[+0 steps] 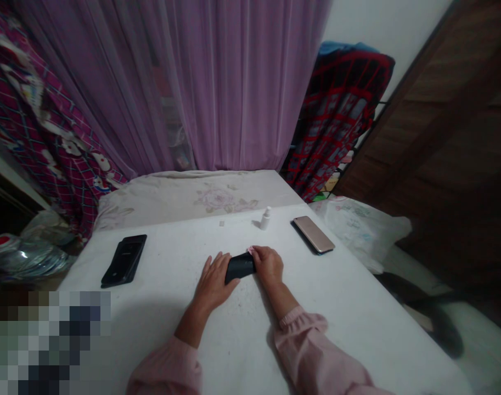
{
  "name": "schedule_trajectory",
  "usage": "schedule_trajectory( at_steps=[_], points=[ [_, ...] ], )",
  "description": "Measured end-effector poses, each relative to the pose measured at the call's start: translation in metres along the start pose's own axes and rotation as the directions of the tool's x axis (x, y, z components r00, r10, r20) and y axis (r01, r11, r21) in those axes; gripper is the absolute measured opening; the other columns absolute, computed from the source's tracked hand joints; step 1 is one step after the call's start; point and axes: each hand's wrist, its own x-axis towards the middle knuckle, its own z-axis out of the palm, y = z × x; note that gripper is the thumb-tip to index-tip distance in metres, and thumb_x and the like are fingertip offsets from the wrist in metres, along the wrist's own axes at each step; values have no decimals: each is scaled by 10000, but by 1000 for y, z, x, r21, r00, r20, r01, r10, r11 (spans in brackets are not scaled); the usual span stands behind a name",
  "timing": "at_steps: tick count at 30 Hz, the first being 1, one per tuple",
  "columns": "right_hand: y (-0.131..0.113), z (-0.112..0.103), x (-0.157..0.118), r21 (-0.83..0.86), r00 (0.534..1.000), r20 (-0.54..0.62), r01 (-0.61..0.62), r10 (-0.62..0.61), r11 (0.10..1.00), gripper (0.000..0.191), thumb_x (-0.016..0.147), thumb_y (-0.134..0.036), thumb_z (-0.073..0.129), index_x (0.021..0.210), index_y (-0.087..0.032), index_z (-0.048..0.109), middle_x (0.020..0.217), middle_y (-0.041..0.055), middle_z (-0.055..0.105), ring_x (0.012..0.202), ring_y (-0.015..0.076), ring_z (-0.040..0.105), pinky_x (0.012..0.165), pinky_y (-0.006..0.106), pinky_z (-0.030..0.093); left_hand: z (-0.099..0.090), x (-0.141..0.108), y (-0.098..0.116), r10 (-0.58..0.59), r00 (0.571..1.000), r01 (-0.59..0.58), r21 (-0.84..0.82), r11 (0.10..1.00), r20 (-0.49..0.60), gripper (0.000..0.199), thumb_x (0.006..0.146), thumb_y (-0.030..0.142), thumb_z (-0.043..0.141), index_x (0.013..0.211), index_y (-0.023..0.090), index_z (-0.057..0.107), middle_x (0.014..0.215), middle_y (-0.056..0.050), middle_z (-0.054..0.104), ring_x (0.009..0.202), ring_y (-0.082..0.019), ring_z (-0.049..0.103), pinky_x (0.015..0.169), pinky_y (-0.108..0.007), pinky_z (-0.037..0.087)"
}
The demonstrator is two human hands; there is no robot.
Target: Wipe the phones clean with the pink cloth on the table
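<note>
"Since you're nearer, what's the left hand doing?"

"Gripping, with its fingers folded over one end of a black rectangular case, which sits between both hands above the white tabletop."

"And the right hand?"

"Closed on the other end, probably to steady it. A gold smartphone and a small white plastic bottle lie farther off, out of the hands' way, I'd say."

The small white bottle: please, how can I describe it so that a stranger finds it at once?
On the white table, look past the left hand and right hand, toward the far edge. The small white bottle is there, just left of the gold phone in this view. Unlike the phones, it stands upright.
</note>
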Motion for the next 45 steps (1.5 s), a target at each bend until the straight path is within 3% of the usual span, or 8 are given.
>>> schedule_trajectory(
  at_steps=[8, 25, 45],
  points=[
    [-1, 1, 0, 10, 1000, -3, 9, -9, 1000, 206, 922, -332, 581, 1018, -271, 752, 988, 20, 742, 912, 174, 640, 781, 249, 405, -1, 0, 2, -15, 1000, 15, -2, 1000, -7, 586, 876, 364, 545, 1408, 190, 370, 1454, -116, 489, 1401, -279, 366, 1182, -518, 201],
    [28, -8, -45, 117, 993, -90, 84, -74, 990, 229, 905, -332, 568, 987, -240, 761, 978, 37, 754, 885, 190, 658, 810, 273, 441, 2, 0, 0, -1, 1000, 2, 15, 1000, -24, 586, 869, 357, 547, 1401, 181, 374, 1450, -114, 496, 1401, -276, 369, 1177, -510, 214],
    [-2, 2, 5, -30, 1000, 8, -4, 4, 1000, 229, 931, -368, 552, 1004, -289, 753, 990, 20, 748, 895, 178, 651, 747, 257, 402, -1, 0, 1, -4, 1000, 4, 20, 1000, 3, 600, 868, 356, 551, 1405, 156, 373, 1460, -125, 483, 1407, -277, 358, 1181, -507, 218]
  ],
)
